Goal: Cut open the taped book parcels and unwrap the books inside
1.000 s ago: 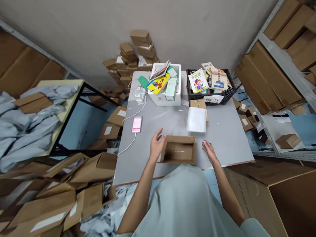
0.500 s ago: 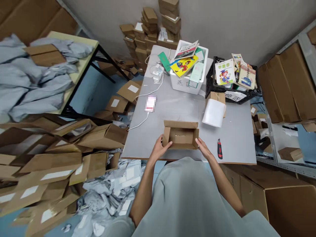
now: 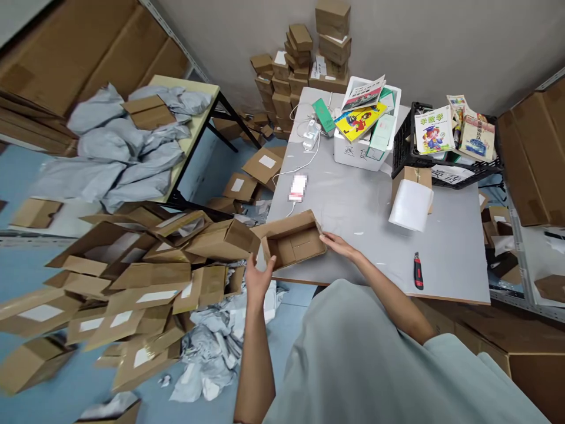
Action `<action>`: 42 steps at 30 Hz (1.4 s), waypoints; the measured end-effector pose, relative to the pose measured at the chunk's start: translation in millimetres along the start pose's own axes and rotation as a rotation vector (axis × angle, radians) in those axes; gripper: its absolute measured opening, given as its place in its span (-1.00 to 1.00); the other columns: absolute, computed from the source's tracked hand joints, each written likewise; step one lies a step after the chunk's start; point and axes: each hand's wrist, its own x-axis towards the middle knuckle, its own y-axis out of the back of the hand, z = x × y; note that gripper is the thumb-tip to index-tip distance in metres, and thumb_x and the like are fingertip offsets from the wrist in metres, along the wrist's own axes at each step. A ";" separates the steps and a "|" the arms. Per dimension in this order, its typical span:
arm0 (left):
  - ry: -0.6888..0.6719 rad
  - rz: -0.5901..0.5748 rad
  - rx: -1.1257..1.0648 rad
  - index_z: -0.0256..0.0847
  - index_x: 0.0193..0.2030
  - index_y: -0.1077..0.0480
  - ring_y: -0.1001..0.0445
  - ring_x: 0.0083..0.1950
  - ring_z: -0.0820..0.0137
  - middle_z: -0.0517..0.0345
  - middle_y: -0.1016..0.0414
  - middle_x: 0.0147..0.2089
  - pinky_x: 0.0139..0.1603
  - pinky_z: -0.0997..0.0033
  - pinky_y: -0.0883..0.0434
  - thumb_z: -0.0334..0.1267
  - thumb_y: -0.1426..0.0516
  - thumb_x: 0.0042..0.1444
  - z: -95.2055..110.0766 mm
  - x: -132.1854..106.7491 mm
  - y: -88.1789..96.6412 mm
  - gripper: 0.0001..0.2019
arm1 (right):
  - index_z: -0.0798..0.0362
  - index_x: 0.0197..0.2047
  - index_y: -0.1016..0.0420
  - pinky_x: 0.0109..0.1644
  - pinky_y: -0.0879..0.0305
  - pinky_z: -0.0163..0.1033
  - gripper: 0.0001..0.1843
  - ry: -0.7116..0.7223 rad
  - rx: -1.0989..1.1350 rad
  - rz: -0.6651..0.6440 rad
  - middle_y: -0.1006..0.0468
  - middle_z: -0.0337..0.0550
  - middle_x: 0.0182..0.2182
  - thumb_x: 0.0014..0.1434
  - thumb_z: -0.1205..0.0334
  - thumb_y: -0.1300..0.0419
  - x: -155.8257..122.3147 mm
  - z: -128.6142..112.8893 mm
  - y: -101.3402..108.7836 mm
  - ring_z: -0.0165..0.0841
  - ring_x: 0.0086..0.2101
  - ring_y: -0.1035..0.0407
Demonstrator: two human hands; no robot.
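Note:
An open brown cardboard box (image 3: 292, 242) hangs over the front left corner of the grey table (image 3: 366, 218), tilted toward the floor pile. My left hand (image 3: 258, 277) grips its near left corner from below, off the table edge. My right hand (image 3: 339, 243) presses its fingers against the box's right side. The box looks empty inside.
A red utility knife (image 3: 417, 271) lies at the table's front right. A white foam roll (image 3: 411, 205), a white bin of books (image 3: 366, 126), a black crate (image 3: 441, 147) and a charging phone (image 3: 298, 187) sit further back. Cardboard boxes (image 3: 145, 271) and grey mailer bags (image 3: 212, 347) cover the floor at left.
The box has slid from the table's front middle to its left corner and turned. My left hand dropped below the edge. My view swung left toward the floor pile.

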 end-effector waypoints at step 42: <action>-0.113 -0.887 -0.208 -0.06 0.60 -0.31 -0.41 0.55 -0.06 -0.17 -0.17 0.70 0.37 0.03 -0.55 0.17 -0.35 0.25 132.4 -153.6 -277.0 -0.16 | -0.08 0.03 -0.45 0.17 -0.51 -0.01 -0.65 0.031 -0.219 0.590 -0.69 -0.05 -0.06 0.35 -0.13 -0.18 -141.2 89.5 149.4 -0.06 -0.03 -0.60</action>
